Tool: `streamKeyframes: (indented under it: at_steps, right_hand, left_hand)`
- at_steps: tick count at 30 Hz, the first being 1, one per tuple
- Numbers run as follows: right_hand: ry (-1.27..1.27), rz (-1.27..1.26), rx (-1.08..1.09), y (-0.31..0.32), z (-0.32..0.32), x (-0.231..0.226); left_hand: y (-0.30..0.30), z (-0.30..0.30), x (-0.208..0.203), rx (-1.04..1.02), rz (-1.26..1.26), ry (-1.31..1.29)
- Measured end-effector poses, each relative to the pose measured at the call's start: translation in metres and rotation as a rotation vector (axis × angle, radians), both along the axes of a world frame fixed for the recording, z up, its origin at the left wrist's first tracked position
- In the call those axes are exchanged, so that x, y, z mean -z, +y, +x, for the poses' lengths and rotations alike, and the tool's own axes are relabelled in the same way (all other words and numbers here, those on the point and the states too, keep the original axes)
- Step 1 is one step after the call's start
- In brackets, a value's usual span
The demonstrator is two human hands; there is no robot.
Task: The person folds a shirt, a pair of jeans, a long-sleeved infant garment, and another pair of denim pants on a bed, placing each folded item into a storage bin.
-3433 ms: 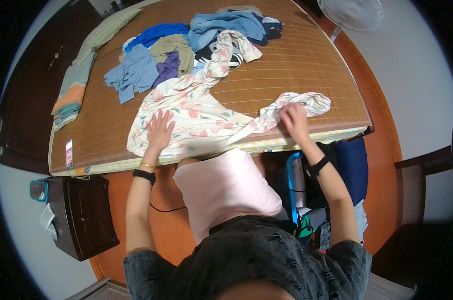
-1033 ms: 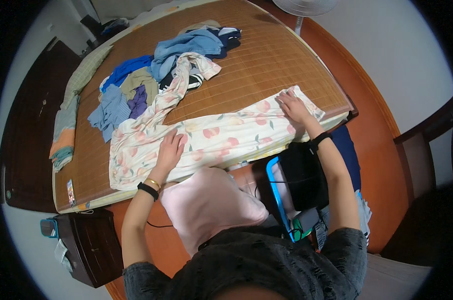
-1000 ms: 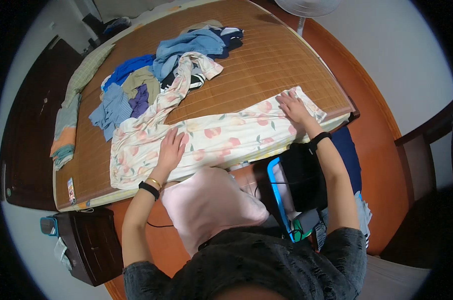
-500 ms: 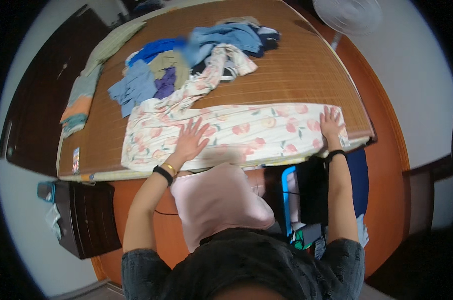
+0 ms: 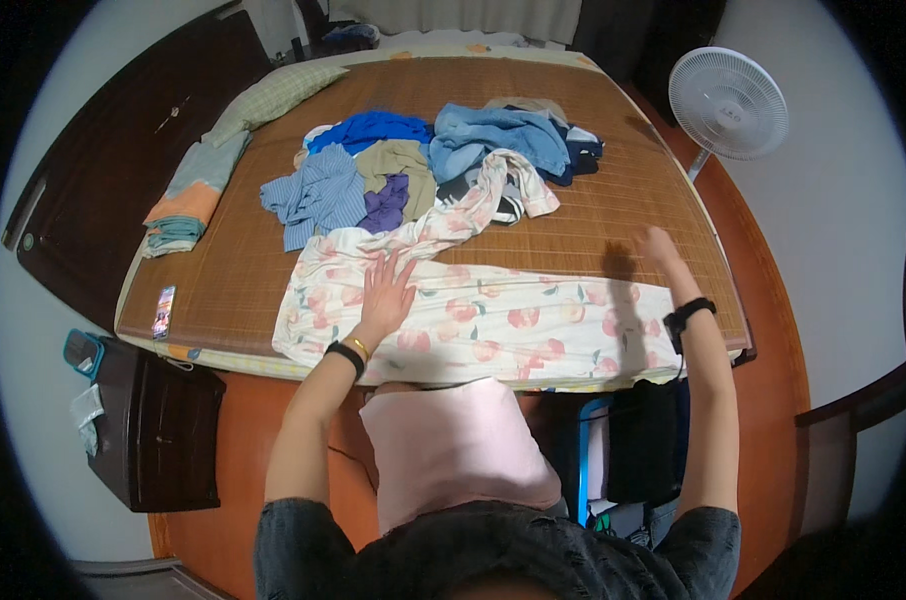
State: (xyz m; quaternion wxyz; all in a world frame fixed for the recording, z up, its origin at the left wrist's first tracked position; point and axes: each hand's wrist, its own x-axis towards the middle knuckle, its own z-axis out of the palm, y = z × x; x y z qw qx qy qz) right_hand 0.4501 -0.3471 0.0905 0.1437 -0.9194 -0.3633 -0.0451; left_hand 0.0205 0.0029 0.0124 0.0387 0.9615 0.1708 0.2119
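Note:
White pajama trousers [image 5: 518, 318] with a pink fruit print lie along the bed's near edge, one leg smoothed out toward the right. Their other leg [image 5: 463, 215] runs crookedly up to the clothes pile. My left hand [image 5: 387, 295] rests flat on the cloth near the left end, fingers spread. Raised over the mat beyond the right end of the trousers is my right hand [image 5: 659, 247], its fingers curled in and no cloth visible in it. Its shadow falls on the mat and the trousers.
A heap of clothes holds a striped blue shirt [image 5: 318, 193], a denim piece [image 5: 498, 140] and a purple garment [image 5: 386, 205]. Folded cloths [image 5: 188, 205], a pillow [image 5: 273, 100] and a phone [image 5: 163, 312] lie at left. A fan [image 5: 728, 105] stands at right, a nightstand [image 5: 158, 435] at left.
My right hand has lifted off the trousers' right end, moved up above the mat and curled its fingers. The left hand stays flat on the cloth. The view has tilted up.

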Motion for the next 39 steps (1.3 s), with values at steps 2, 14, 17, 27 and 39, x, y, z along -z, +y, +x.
streamKeyframes:
  at_steps: [2,14,17,27,39]
  right_hand:
    - [0.052,0.075,-0.119,0.058,-0.028,-0.019]
    - [0.192,0.251,-0.015,0.237,-0.018,0.085]
    - [0.341,0.258,-0.106,0.218,-0.019,0.073]
    - [-0.230,0.559,0.163,-0.019,0.083,-0.024]
    - [0.420,0.132,-0.042,-0.033,-0.046,0.005]
  left_hand:
    - [0.003,-0.003,0.007,-0.096,-0.072,0.048]
    - [0.002,-0.005,0.004,-0.041,-0.113,-0.035]
    - [0.003,-0.001,0.005,-0.051,-0.101,-0.011]
    - [0.005,0.013,0.013,-0.050,-0.091,-0.010]
    - [0.052,0.009,-0.030,0.066,-0.498,0.013]
